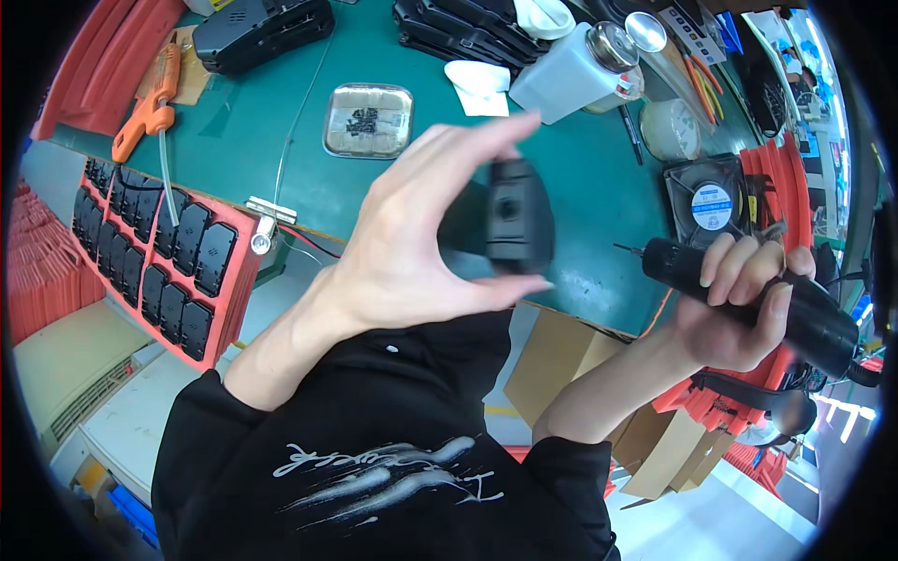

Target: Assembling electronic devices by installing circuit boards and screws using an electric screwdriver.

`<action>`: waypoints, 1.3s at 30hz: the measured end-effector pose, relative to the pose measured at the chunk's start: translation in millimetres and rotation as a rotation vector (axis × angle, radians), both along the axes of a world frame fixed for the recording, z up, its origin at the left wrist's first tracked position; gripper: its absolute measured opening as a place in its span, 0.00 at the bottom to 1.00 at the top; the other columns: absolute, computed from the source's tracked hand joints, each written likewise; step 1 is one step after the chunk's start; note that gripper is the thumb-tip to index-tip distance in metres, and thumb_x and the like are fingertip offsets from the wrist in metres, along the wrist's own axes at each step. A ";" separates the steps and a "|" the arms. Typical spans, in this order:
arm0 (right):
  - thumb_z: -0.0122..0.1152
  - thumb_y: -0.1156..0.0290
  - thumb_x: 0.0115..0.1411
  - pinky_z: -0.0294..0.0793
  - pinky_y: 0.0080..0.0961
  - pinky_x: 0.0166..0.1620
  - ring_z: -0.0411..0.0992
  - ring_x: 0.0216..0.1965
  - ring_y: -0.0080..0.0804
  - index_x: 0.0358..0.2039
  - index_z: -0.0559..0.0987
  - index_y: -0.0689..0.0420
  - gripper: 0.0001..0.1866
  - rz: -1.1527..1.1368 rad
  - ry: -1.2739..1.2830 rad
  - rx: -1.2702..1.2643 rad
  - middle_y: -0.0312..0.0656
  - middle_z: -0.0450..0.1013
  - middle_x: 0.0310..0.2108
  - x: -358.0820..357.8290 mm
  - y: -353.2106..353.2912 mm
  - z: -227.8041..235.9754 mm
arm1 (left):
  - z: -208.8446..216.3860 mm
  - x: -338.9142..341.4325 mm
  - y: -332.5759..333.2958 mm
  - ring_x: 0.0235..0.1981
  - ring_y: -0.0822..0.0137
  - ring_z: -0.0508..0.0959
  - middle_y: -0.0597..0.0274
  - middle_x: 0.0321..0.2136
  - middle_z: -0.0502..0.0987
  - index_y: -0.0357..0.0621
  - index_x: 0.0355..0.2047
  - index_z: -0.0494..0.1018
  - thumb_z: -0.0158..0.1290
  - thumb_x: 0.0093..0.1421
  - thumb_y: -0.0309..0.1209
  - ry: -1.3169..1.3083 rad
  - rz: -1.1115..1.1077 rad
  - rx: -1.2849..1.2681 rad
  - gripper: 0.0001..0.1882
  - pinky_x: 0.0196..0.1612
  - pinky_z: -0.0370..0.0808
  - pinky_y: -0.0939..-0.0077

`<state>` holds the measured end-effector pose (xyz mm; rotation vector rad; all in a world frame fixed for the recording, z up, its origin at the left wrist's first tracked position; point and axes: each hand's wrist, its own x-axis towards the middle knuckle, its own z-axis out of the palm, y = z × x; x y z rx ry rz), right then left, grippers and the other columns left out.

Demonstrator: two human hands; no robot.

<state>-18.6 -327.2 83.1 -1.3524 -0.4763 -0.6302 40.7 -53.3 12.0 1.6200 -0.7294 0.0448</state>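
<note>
My left hand is raised over the green bench and pinches a small black plastic housing between thumb and fingertips, its face with a round hole turned toward me. My right hand grips a black electric screwdriver around its barrel. The driver's thin bit points left toward the housing and stops a short way from it. Both forearms come up out of black sleeves.
A red tray with several black housings lies at the left. On the bench: a small metal dish, a white dispenser bottle, a black fan, an orange tool. Cardboard boxes stand below the bench edge.
</note>
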 end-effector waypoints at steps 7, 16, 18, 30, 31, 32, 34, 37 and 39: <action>0.52 0.66 0.69 0.63 0.27 0.29 0.61 0.19 0.24 0.56 0.71 0.58 0.17 -0.034 -0.012 -0.019 0.34 0.62 0.21 9.8 13.1 8.3 | 4.9 2.2 -28.5 0.51 0.52 0.77 0.53 0.50 0.76 0.39 0.58 0.74 0.75 0.40 0.29 -0.293 0.051 0.282 0.42 0.55 0.75 0.60; 0.48 0.66 0.72 0.59 0.26 0.32 0.59 0.23 0.22 0.52 0.75 0.60 0.15 0.277 -0.062 0.117 0.31 0.62 0.23 64.7 71.7 10.1 | -10.1 -5.2 -18.9 0.56 0.53 0.75 0.53 0.52 0.76 0.38 0.51 0.76 0.72 0.45 0.32 -0.495 0.078 0.580 0.32 0.64 0.68 0.54; 0.48 0.66 0.71 0.61 0.28 0.31 0.60 0.22 0.24 0.50 0.73 0.59 0.14 0.242 -0.049 0.169 0.33 0.63 0.23 80.3 97.5 -1.2 | -1.2 -7.3 8.7 0.51 0.52 0.79 0.54 0.48 0.79 0.39 0.43 0.79 0.72 0.46 0.32 -0.303 0.127 0.365 0.24 0.58 0.73 0.56; 0.59 0.72 0.62 0.71 0.35 0.26 0.66 0.16 0.31 0.47 0.71 0.59 0.14 0.265 0.101 0.310 0.40 0.65 0.19 131.1 183.2 -45.8 | -14.0 11.0 85.9 0.45 0.58 0.80 0.60 0.40 0.83 0.38 0.30 0.82 0.71 0.48 0.23 -0.141 0.611 0.462 0.10 0.48 0.77 0.66; 0.60 0.72 0.62 0.71 0.34 0.25 0.65 0.16 0.31 0.47 0.71 0.59 0.14 0.254 0.099 0.305 0.40 0.65 0.19 131.8 186.3 -46.9 | -15.3 12.0 86.0 0.45 0.58 0.80 0.60 0.40 0.83 0.38 0.30 0.82 0.71 0.48 0.23 -0.138 0.611 0.460 0.10 0.48 0.77 0.66; 0.60 0.72 0.62 0.71 0.34 0.25 0.65 0.16 0.31 0.47 0.71 0.59 0.14 0.253 0.101 0.303 0.40 0.65 0.19 131.4 189.1 -45.3 | -16.6 13.6 85.7 0.45 0.58 0.80 0.60 0.40 0.83 0.38 0.30 0.82 0.71 0.48 0.23 -0.151 0.614 0.457 0.10 0.48 0.77 0.66; 0.60 0.74 0.61 0.71 0.34 0.25 0.65 0.15 0.31 0.47 0.71 0.58 0.14 0.262 0.216 0.351 0.40 0.65 0.19 129.5 193.6 -37.1 | -17.8 14.6 83.8 0.45 0.58 0.80 0.60 0.40 0.83 0.39 0.31 0.83 0.71 0.48 0.23 -0.163 0.614 0.452 0.10 0.48 0.77 0.66; 0.57 0.71 0.63 0.69 0.34 0.26 0.64 0.17 0.30 0.46 0.71 0.56 0.12 0.247 0.140 0.348 0.38 0.64 0.19 127.8 185.4 -41.9 | -18.7 15.4 80.7 0.45 0.58 0.80 0.60 0.40 0.83 0.38 0.30 0.83 0.71 0.48 0.24 -0.155 0.618 0.438 0.10 0.48 0.77 0.65; 0.54 0.68 0.65 0.68 0.34 0.28 0.62 0.18 0.30 0.46 0.71 0.54 0.10 0.305 0.109 0.340 0.37 0.64 0.20 129.3 175.1 -38.5 | -21.7 16.9 77.4 0.47 0.57 0.80 0.60 0.41 0.83 0.38 0.32 0.83 0.71 0.47 0.24 -0.158 0.615 0.372 0.12 0.50 0.77 0.64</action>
